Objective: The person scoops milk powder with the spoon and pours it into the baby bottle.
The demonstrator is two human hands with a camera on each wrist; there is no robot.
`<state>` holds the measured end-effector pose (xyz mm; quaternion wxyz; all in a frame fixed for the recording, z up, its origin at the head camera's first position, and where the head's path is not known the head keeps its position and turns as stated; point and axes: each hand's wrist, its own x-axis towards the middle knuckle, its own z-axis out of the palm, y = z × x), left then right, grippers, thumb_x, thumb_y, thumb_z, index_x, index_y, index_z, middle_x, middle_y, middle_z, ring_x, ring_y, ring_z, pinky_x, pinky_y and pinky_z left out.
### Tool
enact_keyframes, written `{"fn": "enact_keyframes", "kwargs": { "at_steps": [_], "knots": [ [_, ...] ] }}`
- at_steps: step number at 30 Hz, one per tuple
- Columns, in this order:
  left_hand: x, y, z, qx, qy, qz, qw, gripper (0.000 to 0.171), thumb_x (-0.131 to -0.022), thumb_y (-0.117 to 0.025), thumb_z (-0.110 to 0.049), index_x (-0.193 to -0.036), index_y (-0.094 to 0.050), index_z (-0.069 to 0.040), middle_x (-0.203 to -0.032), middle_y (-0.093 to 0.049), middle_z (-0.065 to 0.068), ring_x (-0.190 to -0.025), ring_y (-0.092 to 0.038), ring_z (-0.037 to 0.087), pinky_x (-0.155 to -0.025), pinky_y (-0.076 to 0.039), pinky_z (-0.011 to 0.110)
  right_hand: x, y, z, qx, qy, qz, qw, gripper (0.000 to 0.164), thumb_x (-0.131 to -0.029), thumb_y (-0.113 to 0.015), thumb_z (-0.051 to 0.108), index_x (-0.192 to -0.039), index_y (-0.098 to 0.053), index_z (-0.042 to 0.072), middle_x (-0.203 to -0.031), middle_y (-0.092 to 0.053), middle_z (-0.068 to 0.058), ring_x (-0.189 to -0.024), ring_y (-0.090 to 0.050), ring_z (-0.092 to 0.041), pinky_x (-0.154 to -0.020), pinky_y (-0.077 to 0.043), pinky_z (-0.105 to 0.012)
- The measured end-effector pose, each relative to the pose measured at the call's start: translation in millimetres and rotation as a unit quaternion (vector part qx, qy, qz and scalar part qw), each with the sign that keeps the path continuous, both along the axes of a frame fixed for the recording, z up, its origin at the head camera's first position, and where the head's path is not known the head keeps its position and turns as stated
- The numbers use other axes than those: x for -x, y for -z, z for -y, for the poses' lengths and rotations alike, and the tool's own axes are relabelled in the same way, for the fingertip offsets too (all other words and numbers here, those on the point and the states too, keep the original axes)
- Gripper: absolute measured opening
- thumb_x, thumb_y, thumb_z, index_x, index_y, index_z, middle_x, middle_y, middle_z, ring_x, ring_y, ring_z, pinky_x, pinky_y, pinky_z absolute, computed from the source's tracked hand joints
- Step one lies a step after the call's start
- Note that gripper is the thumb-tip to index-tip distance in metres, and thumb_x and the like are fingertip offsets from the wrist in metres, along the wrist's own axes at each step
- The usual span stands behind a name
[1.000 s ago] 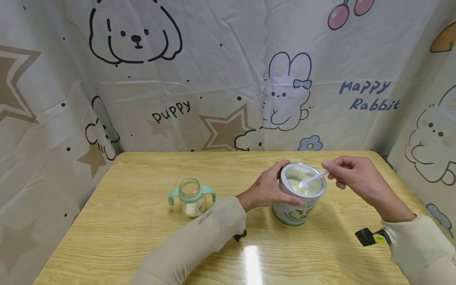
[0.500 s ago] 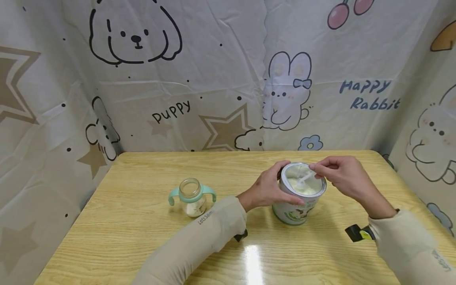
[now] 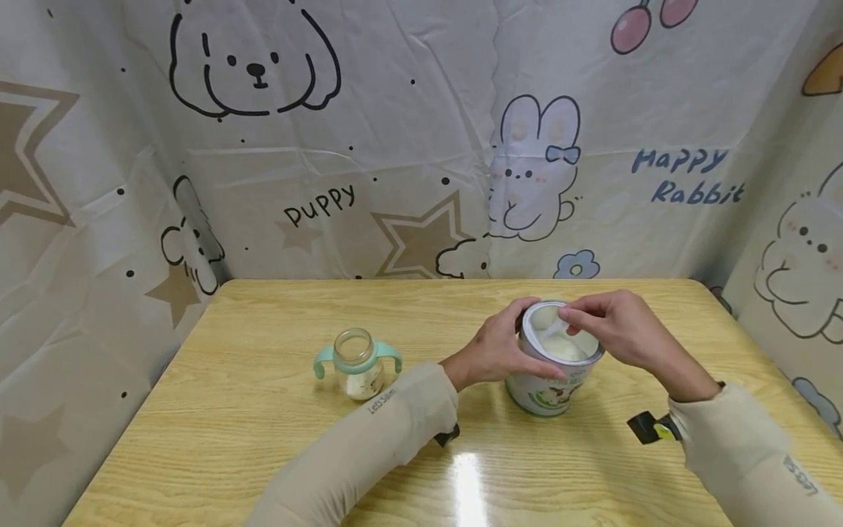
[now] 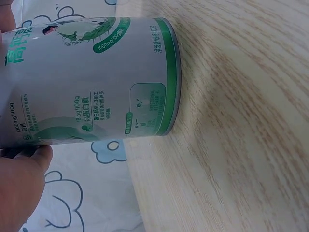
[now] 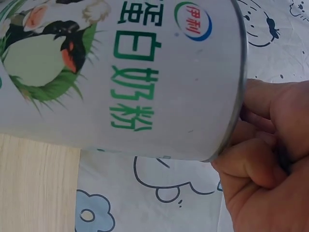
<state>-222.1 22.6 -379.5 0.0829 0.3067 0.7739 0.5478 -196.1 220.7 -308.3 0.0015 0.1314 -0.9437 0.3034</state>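
A white milk powder can (image 3: 538, 393) with green print stands on the wooden table, its open top showing pale powder (image 3: 568, 350). My left hand (image 3: 497, 350) grips it around the left side, thumb across the front, below the rim. Over the can's mouth, my right hand (image 3: 615, 322) pinches the handle of a small white spoon (image 3: 550, 334), whose tip reaches down inside by the left wall. The can's printed side (image 4: 91, 82) fills much of the left wrist view. Curled right-hand fingers (image 5: 256, 159) lie at the rim in the right wrist view; the spoon is hidden there.
A baby bottle (image 3: 358, 364) with a mint-green collar and two handles stands uncapped left of the can, powder in its bottom. My left sleeve (image 3: 388, 421) passes just in front of it. A printed curtain (image 3: 395, 146) hangs behind the table.
My right hand has moved left over the can, carrying the spoon from the right rim across the powder to the left inner wall. My left hand keeps its grip on the can.
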Motion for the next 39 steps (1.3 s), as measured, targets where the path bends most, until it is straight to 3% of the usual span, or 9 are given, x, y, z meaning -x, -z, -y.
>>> {"fn": "enact_keyframes", "kwargs": {
  "at_steps": [7, 14, 21, 27, 39],
  "knots": [
    [0.9, -0.3, 0, 0.001, 0.006, 0.005, 1.0000, 0.092, -0.069, -0.094, -0.019, -0.144, -0.041, -0.010, -0.132, -0.057, 0.007, -0.119, -0.057, 0.013, -0.098, -0.047, 0.021, 0.9, 0.5, -5, 0.015, -0.015, 0.028, 0.999, 0.034, -0.102, -0.060, 0.032, -0.102, -0.073, 0.000, -0.076, -0.061, -0.004, -0.060, -0.042, -0.016, -0.049, -0.036, -0.026],
    [0.8, -2.3, 0, 0.007, 0.000, -0.002, 1.0000, 0.092, -0.068, -0.095, -0.019, -0.143, -0.042, -0.012, -0.132, -0.058, 0.004, -0.120, -0.056, 0.011, -0.099, -0.046, 0.021, 2.9, 0.1, -16, 0.031, 0.003, 0.047, 0.998, 0.038, -0.103, -0.058, 0.035, -0.107, -0.071, -0.001, -0.085, -0.063, -0.006, -0.072, -0.048, -0.019, -0.055, -0.039, -0.027],
    [0.9, -3.0, 0, 0.007, 0.002, -0.002, 1.0000, 0.093, -0.068, -0.095, -0.018, -0.144, -0.041, -0.012, -0.134, -0.057, 0.004, -0.123, -0.054, 0.009, -0.103, -0.044, 0.021, 4.4, 0.7, -32, 0.086, 0.044, 0.088, 0.991, 0.050, -0.102, -0.057, 0.040, -0.120, -0.065, -0.007, -0.070, -0.049, -0.001, -0.054, -0.038, -0.014, -0.047, -0.032, -0.027],
    [1.2, -3.4, 0, 0.011, -0.002, -0.003, 0.9999, 0.095, -0.068, -0.095, -0.017, -0.146, -0.040, -0.011, -0.135, -0.057, 0.003, -0.123, -0.053, 0.006, -0.104, -0.043, 0.020, 5.8, 5.5, -49, 0.111, 0.062, 0.097, 0.987, 0.054, -0.103, -0.056, 0.040, -0.124, -0.061, -0.009, -0.082, -0.064, 0.002, -0.057, -0.041, -0.011, -0.052, -0.039, -0.026],
    [1.4, -5.0, -1, 0.012, -0.005, 0.010, 0.9999, 0.098, -0.068, -0.095, -0.017, -0.148, -0.039, -0.010, -0.137, -0.056, 0.003, -0.126, -0.052, 0.006, -0.105, -0.042, 0.020, 3.6, 11.2, -65, 0.126, 0.063, 0.089, 0.986, 0.045, -0.105, -0.054, 0.034, -0.114, -0.061, -0.009, -0.078, -0.063, 0.007, -0.056, -0.045, -0.010, -0.051, -0.041, -0.026]
  ]
}}
